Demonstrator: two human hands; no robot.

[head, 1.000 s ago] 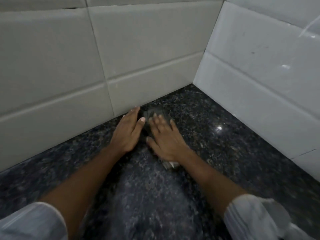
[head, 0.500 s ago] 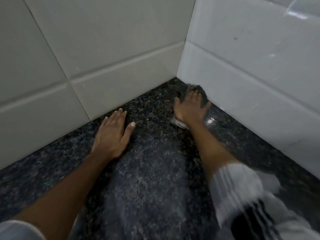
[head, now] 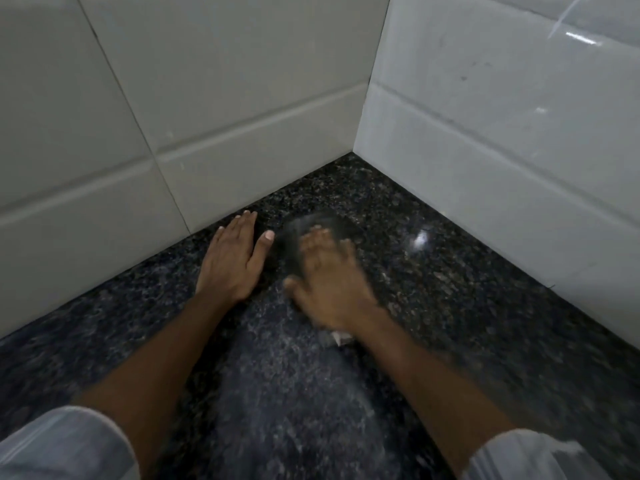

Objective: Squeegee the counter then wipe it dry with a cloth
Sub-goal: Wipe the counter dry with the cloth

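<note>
- Now back beside the left hand [head: 232, 259], away from the wall corner reached half a second ago: right hand [head: 329, 285], blurred mid-stroke.
- Pressed flat on the dark cloth [head: 313, 226], fingers [head: 320, 239] spread over it; cloth lying on the granite worktop [head: 450, 278], just right of the left thumb.
- Planted flat and unmoved near the tiled wall [head: 242, 140]: left hand, fingers together, holding nothing.
- No squeegee in view.
- Likely the drying stage, sweeping side to side; streaky sheen nearer the body perhaps yet to wipe.
</note>
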